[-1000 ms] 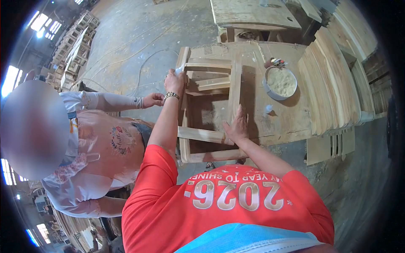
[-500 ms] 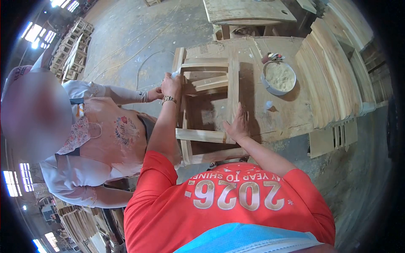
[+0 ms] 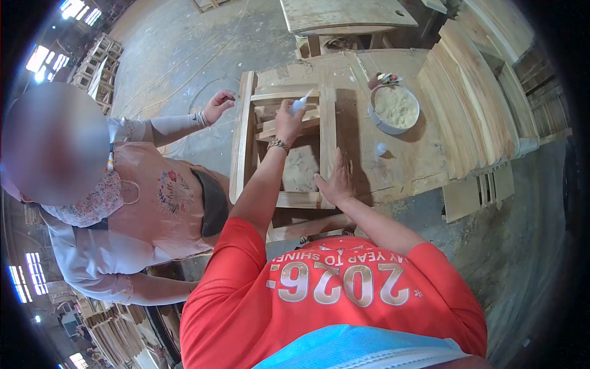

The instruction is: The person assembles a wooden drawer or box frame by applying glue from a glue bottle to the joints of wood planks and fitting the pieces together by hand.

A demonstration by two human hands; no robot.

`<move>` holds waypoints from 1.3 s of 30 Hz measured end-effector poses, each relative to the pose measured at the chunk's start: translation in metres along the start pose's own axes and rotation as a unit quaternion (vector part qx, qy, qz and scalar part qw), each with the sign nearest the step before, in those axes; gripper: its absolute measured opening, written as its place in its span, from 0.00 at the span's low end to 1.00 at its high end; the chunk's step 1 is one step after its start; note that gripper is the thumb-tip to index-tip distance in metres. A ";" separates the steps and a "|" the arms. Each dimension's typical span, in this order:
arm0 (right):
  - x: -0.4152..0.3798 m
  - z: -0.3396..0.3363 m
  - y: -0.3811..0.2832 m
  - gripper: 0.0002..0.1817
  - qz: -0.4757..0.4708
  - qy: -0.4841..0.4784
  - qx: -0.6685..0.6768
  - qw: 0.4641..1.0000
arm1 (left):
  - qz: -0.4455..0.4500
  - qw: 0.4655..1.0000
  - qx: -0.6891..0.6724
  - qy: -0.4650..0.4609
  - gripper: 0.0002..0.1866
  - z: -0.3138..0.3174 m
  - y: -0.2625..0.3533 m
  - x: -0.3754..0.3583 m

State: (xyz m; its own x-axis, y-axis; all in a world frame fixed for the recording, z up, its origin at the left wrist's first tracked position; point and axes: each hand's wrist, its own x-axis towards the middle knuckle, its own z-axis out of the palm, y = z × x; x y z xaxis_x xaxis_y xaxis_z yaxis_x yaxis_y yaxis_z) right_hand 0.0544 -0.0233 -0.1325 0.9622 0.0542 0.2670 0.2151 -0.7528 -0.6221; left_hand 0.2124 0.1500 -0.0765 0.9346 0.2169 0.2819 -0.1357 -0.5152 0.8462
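My left hand (image 3: 287, 123), with a watch on the wrist, is closed around a small pale squeeze bottle (image 3: 299, 104) with a pointed nozzle. It is held over the upper part of a wooden frame (image 3: 327, 132), near the crosspieces. Fingers stretched and thumb apart, my right hand (image 3: 338, 182) lies against the near part of the frame's right rail. The frame rests on a worn wooden workbench (image 3: 405, 169). A co-worker's hand (image 3: 219, 106) is raised just left of the frame, apart from it.
A round tub of pale powder or paste (image 3: 395, 109) stands on the bench. Near it are a small whitish cap-like piece (image 3: 381, 149) and a red-and-dark tool (image 3: 384, 80). Stacked boards (image 3: 470, 101) line the right side. A co-worker in a pink apron (image 3: 166, 194) stands close on the left.
My left hand has moved right with the bottle, from the frame's left rail to above its crosspieces. The co-worker's hand has drawn away from mine and lifted. The frame's left side has shifted.
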 end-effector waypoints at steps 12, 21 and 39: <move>-0.007 -0.003 -0.004 0.60 0.005 -0.009 0.015 1.000 | -0.014 0.996 0.086 -0.026 0.23 0.003 0.020 -0.016; -0.006 -0.008 -0.009 0.63 0.036 -0.040 0.022 0.998 | -0.106 0.925 -0.352 -0.097 0.23 -0.070 0.008 -0.124; 0.056 -0.021 0.102 0.50 0.070 -0.059 0.269 0.959 | -0.124 0.982 -0.049 0.134 0.16 -0.171 -0.053 -0.289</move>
State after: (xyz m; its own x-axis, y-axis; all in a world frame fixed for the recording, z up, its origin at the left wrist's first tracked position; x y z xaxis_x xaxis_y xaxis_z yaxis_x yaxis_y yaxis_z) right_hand 0.1264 -0.1109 -0.1655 0.9934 0.0746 0.0870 0.1061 -0.3125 -0.9440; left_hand -0.1064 0.2567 -0.1256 0.8248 0.5422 0.1600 0.0412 -0.3400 0.9395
